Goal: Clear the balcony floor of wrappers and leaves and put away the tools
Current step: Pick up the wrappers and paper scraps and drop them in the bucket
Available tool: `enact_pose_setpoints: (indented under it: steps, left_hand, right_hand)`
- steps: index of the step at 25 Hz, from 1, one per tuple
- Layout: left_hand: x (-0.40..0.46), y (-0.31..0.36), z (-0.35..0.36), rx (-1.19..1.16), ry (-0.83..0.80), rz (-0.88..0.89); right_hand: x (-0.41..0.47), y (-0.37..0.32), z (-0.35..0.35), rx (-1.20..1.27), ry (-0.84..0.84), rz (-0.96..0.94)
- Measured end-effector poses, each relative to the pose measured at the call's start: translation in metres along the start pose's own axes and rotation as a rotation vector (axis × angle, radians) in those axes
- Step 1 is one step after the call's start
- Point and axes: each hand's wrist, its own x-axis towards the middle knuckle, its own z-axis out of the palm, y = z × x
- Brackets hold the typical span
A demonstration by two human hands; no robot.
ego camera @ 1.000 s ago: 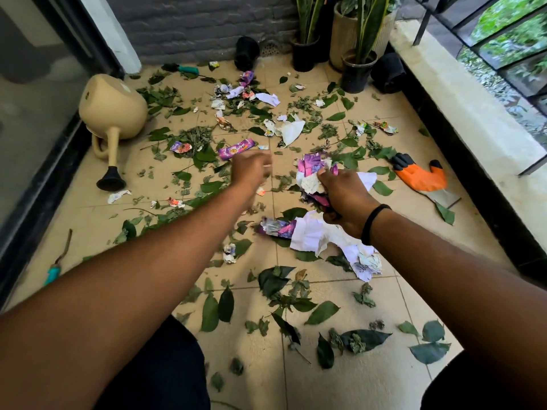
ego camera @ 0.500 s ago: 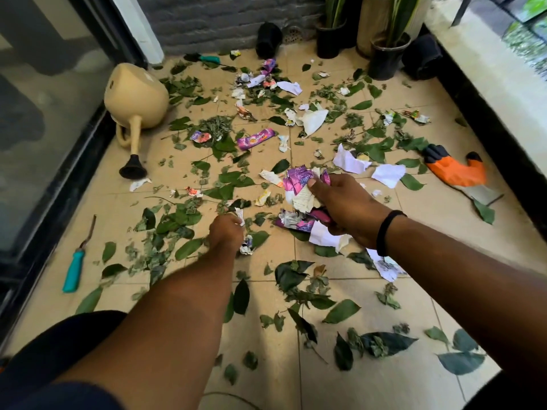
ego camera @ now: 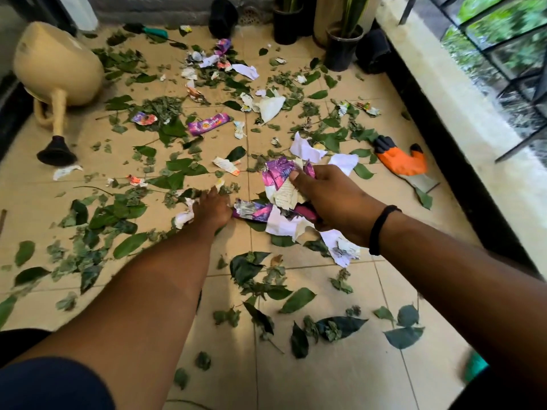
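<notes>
Right hand (ego camera: 331, 199) grips wrapper bundle (ego camera: 282, 187), thumb on top. Left hand (ego camera: 211, 208) down on tiles, fingers curled round white scrap (ego camera: 183, 218).

Crumpled purple and white wrappers (ego camera: 281, 184) were bunched in the right hand (ego camera: 331, 199); green leaves (ego camera: 177, 179) littered the tiled floor (ego camera: 325, 380). An orange glove (ego camera: 402, 161) lay flat near the ledge.

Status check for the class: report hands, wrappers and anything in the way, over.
Right hand grips wrapper bundle. Left hand pinches white scrap on floor. Leaves, purple wrapper, orange glove still down.
</notes>
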Motion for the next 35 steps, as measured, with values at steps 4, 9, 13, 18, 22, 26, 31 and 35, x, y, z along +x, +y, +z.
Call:
enact_pose_setpoints:
  steps: [4,9,13,18,22,26,31,35]
  left_hand:
    - [0.002,0.003,-0.005,-0.016,0.032,-0.079]
    - [-0.005,0.003,-0.014,-0.026,0.175,-0.121]
    - [-0.01,-0.003,-0.025,-0.264,0.417,-0.274]
    - [-0.012,-0.002,-0.035,-0.552,0.589,-0.258]
    - [-0.004,-0.001,-0.029,-0.542,0.517,-0.217]
    - [-0.001,-0.004,-0.017,-0.453,0.433,-0.213]
    - [-0.003,-0.004,-0.014,-0.34,0.449,-0.242]
    - [0.0,-0.002,-0.016,-0.408,0.481,-0.267]
  right_hand:
    - [-0.006,0.004,-0.008,-0.013,0.03,0.02]
    - [-0.004,0.002,-0.005,-0.009,0.03,-0.003]
    - [-0.001,0.003,-0.003,-0.017,0.028,-0.006]
    - [0.001,0.001,0.0,-0.02,0.014,0.0]
    - [0.003,0.001,0.003,-0.027,0.012,0.009]
    - [0.005,0.001,0.003,-0.035,0.017,0.015]
    - [0.008,0.001,0.003,-0.046,0.02,0.017]
    - [0.011,0.004,0.005,-0.05,0.02,0.021]
